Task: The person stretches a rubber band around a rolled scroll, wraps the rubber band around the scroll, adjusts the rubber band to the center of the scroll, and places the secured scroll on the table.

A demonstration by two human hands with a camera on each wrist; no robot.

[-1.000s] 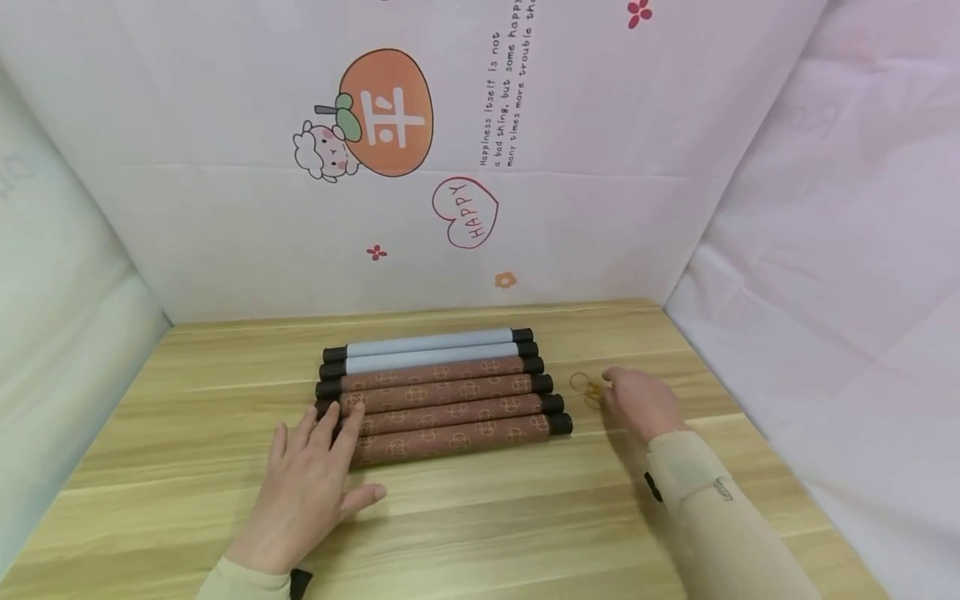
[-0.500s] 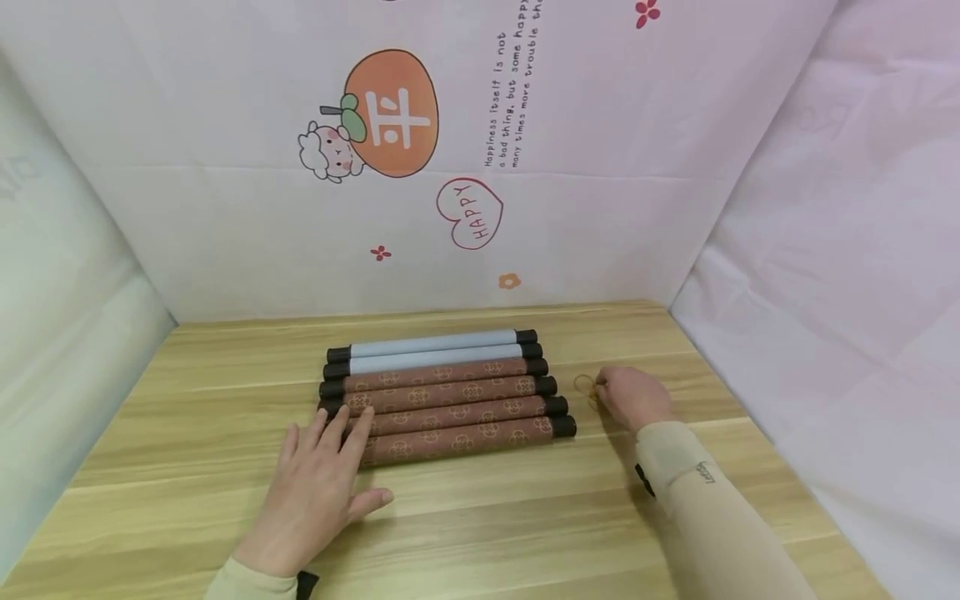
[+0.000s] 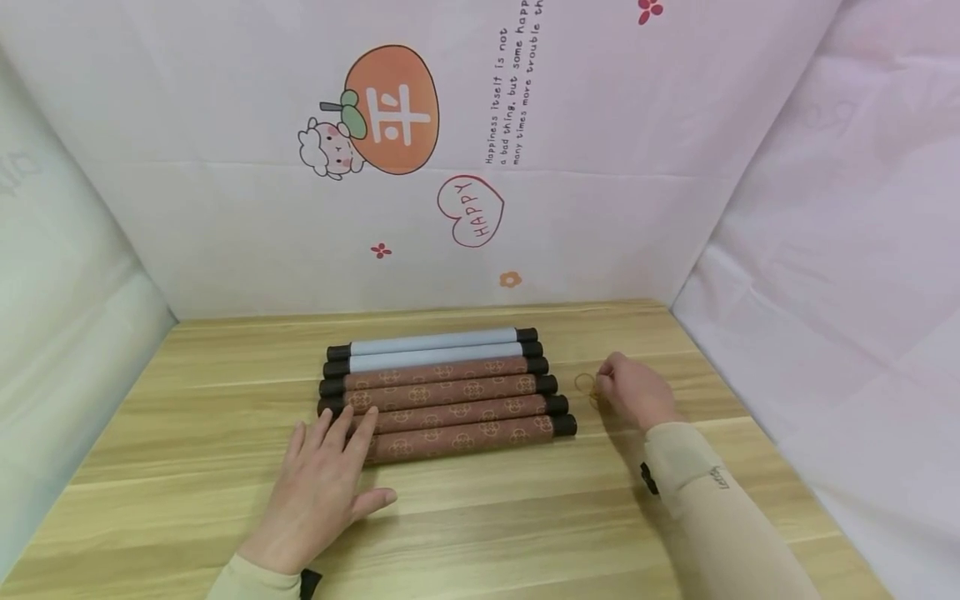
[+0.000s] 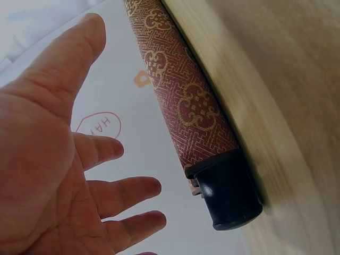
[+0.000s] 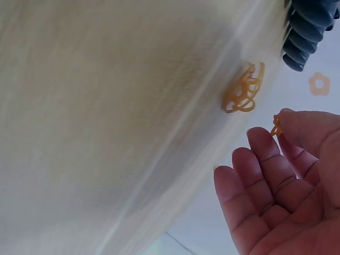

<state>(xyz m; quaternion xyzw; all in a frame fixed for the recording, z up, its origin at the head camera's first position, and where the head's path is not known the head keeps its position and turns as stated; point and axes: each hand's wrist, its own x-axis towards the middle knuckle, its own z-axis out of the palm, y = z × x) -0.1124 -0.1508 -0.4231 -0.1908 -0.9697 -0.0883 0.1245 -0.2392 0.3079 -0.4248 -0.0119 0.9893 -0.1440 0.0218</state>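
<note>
Several hanging scrolls lie side by side on the table: brown patterned scrolls [image 3: 465, 439] in front and two pale blue-backed scrolls [image 3: 435, 341] behind, all with black end knobs. My left hand [image 3: 318, 492] is spread, its fingertips at the left ends of the front brown scrolls. In the left wrist view its palm shows nothing held, beside a brown scroll [image 4: 183, 90]. To the right of the scrolls, my right hand [image 3: 637, 390] pinches a small yellow rubber band [image 5: 276, 126] between thumb and forefinger. A small heap of rubber bands [image 5: 243, 90] lies on the table by its fingertips.
The wood-grain table [image 3: 480, 533] meets a white printed cloth [image 3: 247, 242] along its back edge. More white cloth [image 3: 847, 275] rises along the right side, and a further white cloth [image 3: 67, 275] along the left.
My right hand has closed its fingertips at the rubber bands and now pinches one, lifted slightly. My left hand stays by the scrolls. The head view has shifted a little.
</note>
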